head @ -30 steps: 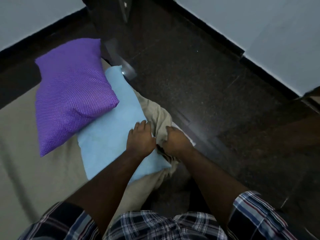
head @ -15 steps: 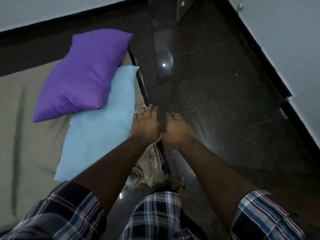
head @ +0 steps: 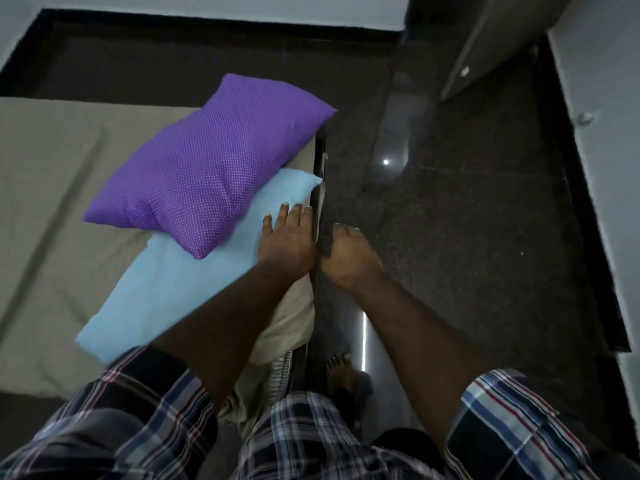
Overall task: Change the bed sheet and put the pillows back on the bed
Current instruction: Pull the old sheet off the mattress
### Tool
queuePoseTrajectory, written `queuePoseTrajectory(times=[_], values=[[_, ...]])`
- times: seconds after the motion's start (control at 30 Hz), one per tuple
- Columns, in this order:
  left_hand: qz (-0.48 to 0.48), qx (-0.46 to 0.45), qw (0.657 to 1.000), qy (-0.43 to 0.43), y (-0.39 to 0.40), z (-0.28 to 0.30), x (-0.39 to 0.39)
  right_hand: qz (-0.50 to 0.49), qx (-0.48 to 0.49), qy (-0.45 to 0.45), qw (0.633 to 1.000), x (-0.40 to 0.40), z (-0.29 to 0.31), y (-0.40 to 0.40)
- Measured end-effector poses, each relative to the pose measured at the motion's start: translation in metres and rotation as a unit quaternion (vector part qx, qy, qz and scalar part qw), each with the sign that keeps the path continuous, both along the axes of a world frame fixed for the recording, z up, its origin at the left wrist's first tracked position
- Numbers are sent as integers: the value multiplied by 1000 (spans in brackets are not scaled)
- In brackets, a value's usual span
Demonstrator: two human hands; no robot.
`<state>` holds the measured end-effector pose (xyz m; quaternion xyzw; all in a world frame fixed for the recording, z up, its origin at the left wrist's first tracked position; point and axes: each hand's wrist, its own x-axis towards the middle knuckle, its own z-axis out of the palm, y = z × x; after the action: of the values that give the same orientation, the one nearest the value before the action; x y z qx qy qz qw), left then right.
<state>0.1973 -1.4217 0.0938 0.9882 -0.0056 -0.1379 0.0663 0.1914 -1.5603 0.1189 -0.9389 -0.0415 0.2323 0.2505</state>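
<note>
Hands at the bed's right edge, pillows stacked beside them
Left hand [head: 289, 239] lies flat, released, on the blue pillow [head: 194, 282]; right hand [head: 349, 254] curls clenched over the bed edge, contents unclear; purple pillow [head: 211, 164] overlaps the blue one on the beige sheet [head: 52, 188]

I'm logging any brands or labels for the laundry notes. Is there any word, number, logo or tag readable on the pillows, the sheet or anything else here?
None can be read.
Purple pillow: only a white dot pattern, no text.
Light blue pillow: plain.
Beige sheet: plain; the striped edge by the bed frame shows no lettering.
Plaid shirt: pattern only.
</note>
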Motion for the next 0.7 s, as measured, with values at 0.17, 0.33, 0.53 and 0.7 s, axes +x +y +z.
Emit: queuePoseTrajectory(times=[0.17, 0.33, 0.53, 0.7], values=[[53, 11, 998, -16, 7, 17, 53, 28, 7, 10, 1000, 73, 6, 14], [125, 58, 990, -26, 29, 14, 123, 44, 64, 68, 995, 162, -2, 24], [258, 37, 965, -27, 79, 21, 181, 58, 97, 161, 980, 258, -7, 64], [367, 27, 930, -18, 142, 7, 197, -6, 167, 255, 953, 294, -31, 130]])
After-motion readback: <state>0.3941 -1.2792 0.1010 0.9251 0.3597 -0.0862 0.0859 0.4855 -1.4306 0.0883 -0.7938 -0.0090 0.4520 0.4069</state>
